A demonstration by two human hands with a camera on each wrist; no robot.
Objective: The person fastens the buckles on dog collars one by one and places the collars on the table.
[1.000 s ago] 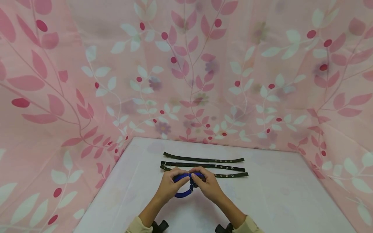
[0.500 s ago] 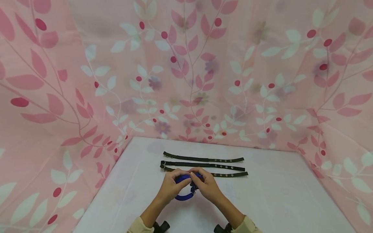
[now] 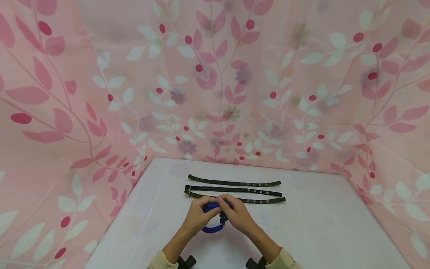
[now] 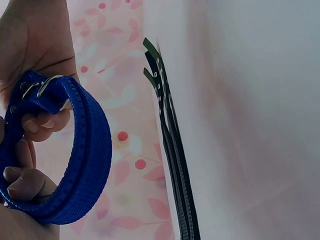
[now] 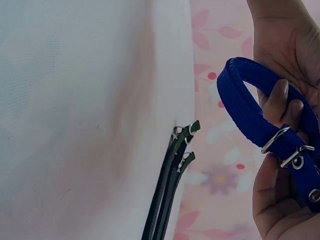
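A blue webbing collar (image 3: 212,229) with a metal buckle is bent into a loop between my two hands above the table. My left hand (image 3: 195,216) holds one side of it, with curled fingers and thumb at its upper part. My right hand (image 3: 240,216) pinches the band close beside the left fingertips. The right wrist view shows the buckle (image 5: 298,155), a metal ring beside it and eyelets in the blue band. The loop's padded outer side (image 4: 93,150) faces the left wrist view. From the head, fingers hide the band's top.
Beyond the hands, three dark green collars lie stretched side by side: a far one (image 3: 231,183), a middle one (image 3: 231,189) and a near one (image 3: 268,201), partly behind the fingers. They rest on a white-covered table (image 3: 319,224). Pink leaf-patterned cloth (image 3: 218,93) surrounds it.
Both hands have sunk slightly with the blue collar, and its lower loop hangs a little nearer the front. My right thumb and fingers have shifted on the band. The green collars stay put.
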